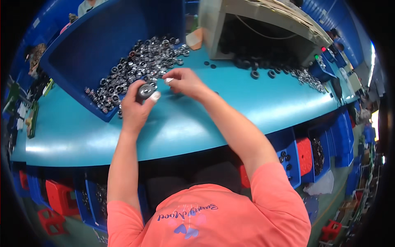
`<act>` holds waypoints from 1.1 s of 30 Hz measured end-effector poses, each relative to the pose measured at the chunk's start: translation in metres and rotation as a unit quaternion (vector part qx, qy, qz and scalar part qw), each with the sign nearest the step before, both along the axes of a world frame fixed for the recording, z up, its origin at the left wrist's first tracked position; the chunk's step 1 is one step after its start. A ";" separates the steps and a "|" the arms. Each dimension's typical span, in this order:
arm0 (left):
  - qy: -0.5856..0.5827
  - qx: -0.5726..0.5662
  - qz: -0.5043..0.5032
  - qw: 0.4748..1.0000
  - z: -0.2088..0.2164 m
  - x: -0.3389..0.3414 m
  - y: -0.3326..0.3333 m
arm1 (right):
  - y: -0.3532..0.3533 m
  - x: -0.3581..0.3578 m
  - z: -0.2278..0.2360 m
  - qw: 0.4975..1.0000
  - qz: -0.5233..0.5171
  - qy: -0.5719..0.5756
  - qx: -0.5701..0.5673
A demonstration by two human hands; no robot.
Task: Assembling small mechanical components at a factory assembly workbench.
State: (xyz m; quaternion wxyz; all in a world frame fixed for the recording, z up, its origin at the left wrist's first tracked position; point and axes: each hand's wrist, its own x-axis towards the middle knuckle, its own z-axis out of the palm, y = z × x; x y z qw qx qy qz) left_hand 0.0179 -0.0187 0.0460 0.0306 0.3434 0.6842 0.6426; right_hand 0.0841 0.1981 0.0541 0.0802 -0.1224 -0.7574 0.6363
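Note:
My left hand [134,112] is closed round a small black toy-like wheel [145,91] with a silvery hub facing up. White wrapping covers the tip of its thumb. To the right of the wheel, my right hand [187,85] hovers over the table with its fingers pinched together, white wrapping on one of them. Whatever sits in that pinch is too small to make out. Just beyond both hands, a heap of shiny silver and black hub pieces [140,61] spills from a tipped blue bin [86,53] toward the table.
The teal table [82,140] curves across in front of me. A large open-fronted box [216,37] at the back right holds black tyres [255,74], some spilling out. Smaller silver parts [310,80] lie farther right. Blue crates [288,144] and red stools [61,197] stand below the edge.

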 end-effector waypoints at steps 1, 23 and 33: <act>-0.025 0.015 0.001 1.000 0.001 0.007 -0.022 | 0.011 0.010 0.011 0.992 -0.036 0.026 0.122; 0.224 -0.376 0.145 0.888 -0.009 0.112 -0.236 | 0.152 0.084 -0.018 0.867 -0.261 -0.042 0.423; -0.152 -0.105 -0.140 0.973 0.025 0.022 -0.001 | -0.001 0.034 0.021 0.955 -0.030 0.238 0.175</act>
